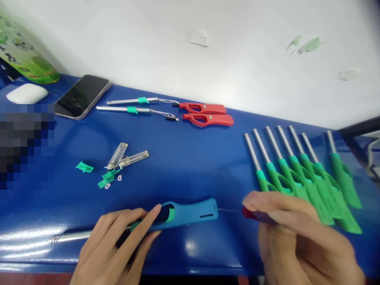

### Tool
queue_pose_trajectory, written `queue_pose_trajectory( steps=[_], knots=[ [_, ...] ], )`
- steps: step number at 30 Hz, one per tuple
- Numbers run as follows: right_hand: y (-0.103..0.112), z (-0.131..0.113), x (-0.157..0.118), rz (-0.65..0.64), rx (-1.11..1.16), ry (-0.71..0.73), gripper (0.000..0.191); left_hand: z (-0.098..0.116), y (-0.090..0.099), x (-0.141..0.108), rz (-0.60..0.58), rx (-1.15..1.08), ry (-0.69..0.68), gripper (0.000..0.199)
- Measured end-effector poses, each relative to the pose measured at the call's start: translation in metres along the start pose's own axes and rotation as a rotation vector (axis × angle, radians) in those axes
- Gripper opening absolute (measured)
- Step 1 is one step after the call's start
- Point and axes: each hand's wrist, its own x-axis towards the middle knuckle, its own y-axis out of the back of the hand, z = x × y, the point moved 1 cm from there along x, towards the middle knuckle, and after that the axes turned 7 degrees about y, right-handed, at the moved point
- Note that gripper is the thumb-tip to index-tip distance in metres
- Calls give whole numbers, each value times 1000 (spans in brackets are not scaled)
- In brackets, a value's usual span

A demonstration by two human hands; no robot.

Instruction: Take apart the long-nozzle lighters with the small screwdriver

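Two clear fuel tanks [134,158] lie crossed on the blue bench [190,158]; whether they hold liquid is too small to tell. Green plastic parts [108,178] and two tiny white pieces [119,177] lie around them. At the far left stands a green-labelled bottle [32,55], its top cut off by the frame and its contents unclear, with a closed white earbud case [27,94] just beside a smartphone [83,97]. A pixelated patch hides the left edge.

The fingers of the left hand [118,237] are slightly apart and curl over the blue utility lighter [190,214], gripping it around its trigger opening and covering where the metal barrel [71,236] joins. The lighter lies sideways near the front edge of the bench, its barrel to the left; its handle has a dark slot and a small hole near the rounded end, and green shows inside the opening.

The right hand [297,233] pinches the red handle of a thin-shafted screwdriver [248,213] between thumb and fingertips. The shaft points at the lighter's rounded end, but contact is hard to confirm.

Behind are two red lighter handles [212,119] and two metal tubes with wires [123,109]. Seven green lighters [314,182] fan out at right, some partly hidden by the right hand.
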Motion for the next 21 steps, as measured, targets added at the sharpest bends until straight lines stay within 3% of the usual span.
queue_pose_trajectory(
  steps=[4, 11, 15, 18, 21],
  knots=[
    [4, 3, 1, 21, 75, 11, 27, -2, -1, 1, -11, 12, 5, 51],
    [8, 1, 2, -6, 71, -65, 30, -1, -2, 2, -16, 34, 3, 47],
    [8, 1, -1, -22, 52, 22, 27, 0, -1, 1, -11, 39, 8, 46],
    [6, 0, -3, 46, 10, -40, 31, 0, -1, 1, -13, 37, 10, 47],
    [5, -4, -3, 50, 25, -90, 20, -1, -2, 1, -9, 30, 11, 49]
  ],
)
